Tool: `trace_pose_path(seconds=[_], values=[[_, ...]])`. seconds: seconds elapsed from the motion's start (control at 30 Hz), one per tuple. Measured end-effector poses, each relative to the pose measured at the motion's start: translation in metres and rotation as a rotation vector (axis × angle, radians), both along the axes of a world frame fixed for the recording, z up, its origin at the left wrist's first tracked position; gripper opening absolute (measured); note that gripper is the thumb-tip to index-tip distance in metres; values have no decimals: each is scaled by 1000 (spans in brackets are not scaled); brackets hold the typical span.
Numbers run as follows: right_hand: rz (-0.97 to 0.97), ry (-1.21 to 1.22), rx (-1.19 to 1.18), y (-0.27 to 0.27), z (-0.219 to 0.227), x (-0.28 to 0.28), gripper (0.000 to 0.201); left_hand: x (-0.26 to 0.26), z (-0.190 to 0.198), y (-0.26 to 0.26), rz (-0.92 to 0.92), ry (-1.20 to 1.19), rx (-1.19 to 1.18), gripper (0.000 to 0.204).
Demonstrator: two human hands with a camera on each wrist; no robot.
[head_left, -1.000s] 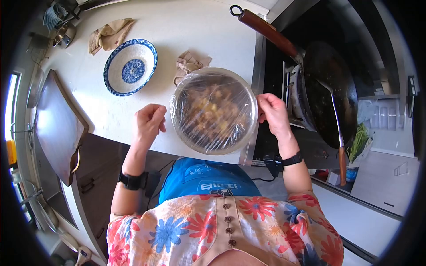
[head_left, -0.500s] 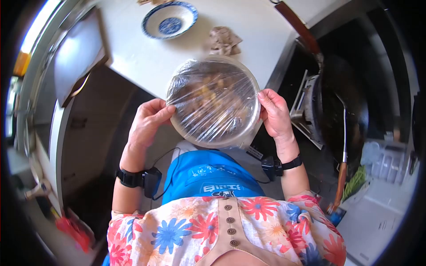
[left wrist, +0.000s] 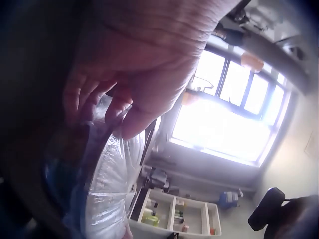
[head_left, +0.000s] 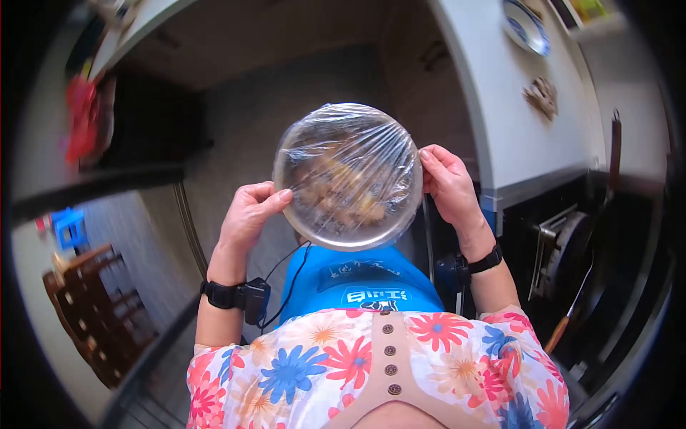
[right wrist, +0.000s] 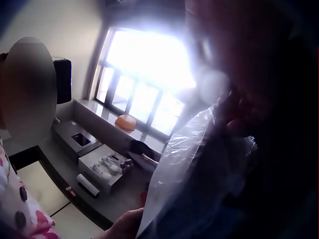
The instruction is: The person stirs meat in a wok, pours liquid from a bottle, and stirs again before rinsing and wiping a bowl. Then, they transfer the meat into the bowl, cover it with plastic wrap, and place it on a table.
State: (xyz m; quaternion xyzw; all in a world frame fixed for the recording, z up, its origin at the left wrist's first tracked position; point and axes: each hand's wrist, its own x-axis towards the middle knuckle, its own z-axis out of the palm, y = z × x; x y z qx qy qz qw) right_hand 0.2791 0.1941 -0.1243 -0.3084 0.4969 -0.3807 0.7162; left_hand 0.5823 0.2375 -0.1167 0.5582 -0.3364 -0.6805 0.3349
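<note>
A round bowl (head_left: 350, 179) full of brown and yellowish chunks of food is held up in front of the blue apron (head_left: 357, 282). Clear plastic wrap (left wrist: 114, 189), creased and shiny, is stretched over its top. My left hand (head_left: 250, 214) grips the rim at the left, thumb on top and fingers beneath. On the opposite side, my right hand (head_left: 450, 182) pinches the rim with the thumb uppermost. In the right wrist view the plastic wrap (right wrist: 184, 154) hangs close by the fingers, which are mostly in shadow.
At the right are a white counter (head_left: 529, 143) with a blue-and-white bowl (head_left: 525, 28) and a crumpled cloth (head_left: 542, 96), and a stove with a wok (head_left: 572, 250). A wooden chair (head_left: 93, 314) and a blue stool (head_left: 69, 227) stand at the far left.
The left hand has taken hold of the rim, and the covered bowl has come off the counter. The body has turned left, so counter and stove now lie at the right.
</note>
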Motion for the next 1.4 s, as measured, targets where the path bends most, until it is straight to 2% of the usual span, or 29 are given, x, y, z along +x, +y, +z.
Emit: trace_pose_path(seconds=[0.13, 0.2, 0.23, 0.3, 0.4, 0.43, 0.47, 0.53, 0.6, 0.67, 0.7, 0.73, 0.8, 0.87, 0.93, 1.03, 1.13, 1.17, 1.2, 1.3, 1.33, 1.4], values=[[285, -45, 6, 10, 2, 107, 23, 91, 2, 85, 237, -47, -12, 20], [436, 1, -48, 22, 4, 167, 26, 143, -2, 133, 322, -130, -34, 20], [453, 29, -67, 21, -4, 186, 26, 156, -20, 142, 340, -104, -54, 20], [584, 71, -154, 46, 2, 257, 30, 209, -12, 190, 468, -145, -72, 17], [719, 103, -179, 76, -3, 356, 32, 279, -5, 243, 647, -16, -12, 7], [773, 95, -174, 82, -11, 387, 33, 302, -8, 258, 698, -31, -11, 5], [790, 83, -165, 69, -27, 368, 33, 276, -20, 250, 715, -40, -1, 5], [915, 207, -265, 87, -38, 446, 34, 333, -31, 280, 829, -79, -16, 5], [991, 236, -257, 94, -58, 499, 31, 367, -47, 300, 941, -53, -14, 4], [935, 380, -683, 97, -81, 548, 26, 398, -64, 310, 1051, -28, -4, 3], [917, 415, -792, 71, -53, 454, 23, 293, -43, 288, 1075, -83, -27, 2], [945, 401, -807, 65, -45, 456, 23, 285, -47, 287, 1102, -104, -41, 2], [1158, 451, -1087, 61, -35, 469, 19, 279, -49, 288, 1171, -104, -23, 5], [1247, 429, -1179, 61, -38, 487, 16, 280, -49, 288, 1231, -99, -9, 8], [1384, 471, -1409, 55, -44, 510, 13, 287, -51, 284, 1279, -110, 19, 9], [1462, 474, -1494, 38, -45, 538, 7, 293, -49, 278, 1312, -201, -15, 9], [1511, 447, -1516, 5, -48, 576, 5, 324, -40, 250, 1330, -245, 77, 11], [1532, 428, -1554, 28, -49, 584, 5, 321, -51, 277, 1372, -219, 34, 12], [1559, 416, -1567, 27, -49, 595, 5, 325, -51, 275, 1401, -209, 35, 12], [1409, 339, -1289, 26, -43, 631, 8, 343, -48, 273, 1492, -194, -20, 13], [1416, 323, -1301, 25, -47, 651, 8, 357, -47, 275, 1509, -203, -25, 13], [1382, 291, -747, 25, -57, 687, 15, 382, -45, 282, 1555, -146, -12, 15]])
